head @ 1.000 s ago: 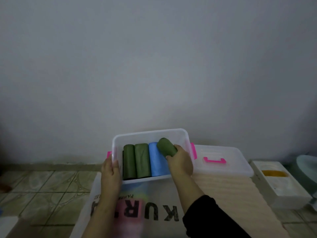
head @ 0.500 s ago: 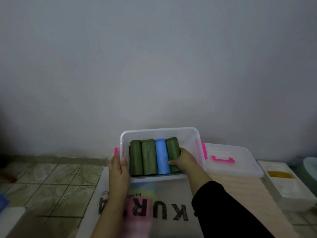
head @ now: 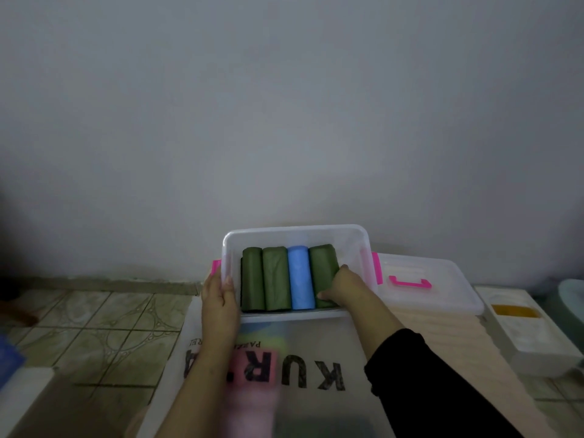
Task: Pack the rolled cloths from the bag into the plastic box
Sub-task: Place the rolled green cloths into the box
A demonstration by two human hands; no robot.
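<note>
The clear plastic box (head: 295,233) with pink latches stands on the floor against the wall. Several rolled cloths lie side by side in it: two green rolls (head: 265,276) at the left, a blue roll (head: 299,276), then a green roll (head: 322,267) at the right. My right hand (head: 343,287) reaches into the box and its fingers wrap the near end of that rightmost green roll. My left hand (head: 219,298) grips the box's left rim, thumb inside. The translucent printed bag (head: 309,368) lies in front of the box, coloured cloths showing faintly through it.
The box's clear lid (head: 436,295) with a pink handle lies to the right of the box on a wooden board (head: 458,343). A white container (head: 531,330) stands further right. Patterned floor tiles (head: 94,324) spread to the left. A grey wall rises behind.
My right hand lowered the green roll from above the box into the row beside the blue roll and still holds its near end. My left hand stayed on the rim.
</note>
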